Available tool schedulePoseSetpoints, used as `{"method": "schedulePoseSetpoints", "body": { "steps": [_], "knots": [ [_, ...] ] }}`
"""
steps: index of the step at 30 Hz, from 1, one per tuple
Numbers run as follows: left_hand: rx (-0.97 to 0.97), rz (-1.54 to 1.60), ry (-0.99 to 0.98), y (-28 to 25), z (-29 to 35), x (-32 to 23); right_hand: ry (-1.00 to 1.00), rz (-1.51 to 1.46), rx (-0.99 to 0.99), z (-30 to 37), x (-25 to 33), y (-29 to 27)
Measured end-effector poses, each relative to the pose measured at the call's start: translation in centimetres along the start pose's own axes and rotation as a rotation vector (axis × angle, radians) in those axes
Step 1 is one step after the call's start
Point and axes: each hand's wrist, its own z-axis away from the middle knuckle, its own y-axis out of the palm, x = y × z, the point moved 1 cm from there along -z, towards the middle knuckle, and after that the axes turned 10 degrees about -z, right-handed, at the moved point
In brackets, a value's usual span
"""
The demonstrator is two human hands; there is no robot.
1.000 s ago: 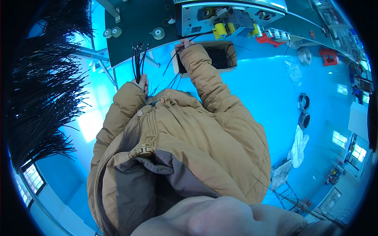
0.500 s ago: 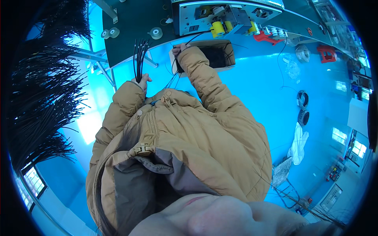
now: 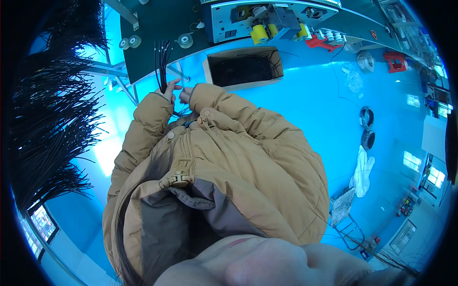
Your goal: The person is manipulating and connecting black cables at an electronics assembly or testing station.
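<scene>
A bundle of thin black wires (image 3: 162,64) stands up from my left hand (image 3: 170,89), which is closed around its lower part with some fingers pointing right. Close beside it, on the right, is my right hand (image 3: 185,95), blurred and partly behind its sleeve, so its fingers cannot be made out. More dark wire (image 3: 180,113) shows below the two hands, against my jacket. An open cardboard box (image 3: 260,83) with dark contents lies beyond my right sleeve, apart from both hands.
A dark green table (image 3: 162,24) carries tape rolls (image 3: 185,40) and a machine (image 3: 220,24) with yellow rollers (image 3: 259,34). Masses of black wires (image 3: 57,119) hang at the left. A red stool (image 3: 396,62) and wire coils (image 3: 366,118) are on the right.
My right hand has left the cardboard box and come left and nearer, beside my left hand. The left hand still holds the wires, now slightly further left; the view has shifted a little.
</scene>
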Motion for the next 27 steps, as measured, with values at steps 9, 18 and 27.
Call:
{"method": "schedulePoseSetpoints", "body": {
  "steps": [9,18,27],
  "knots": [
    [0.071,0.010,0.065,0.0,-0.2,0.8,0.167,0.046,0.275,-0.2,3.5,-1.6],
    [-0.066,-0.164,0.010,-0.6,0.8,2.1,0.297,-0.298,-0.289,-2.3,-10.5,-0.5],
    [-0.021,0.177,-0.018,0.3,0.8,4.5,0.374,-1.481,-0.984,-3.6,-11.1,-7.5]
  ]
}}
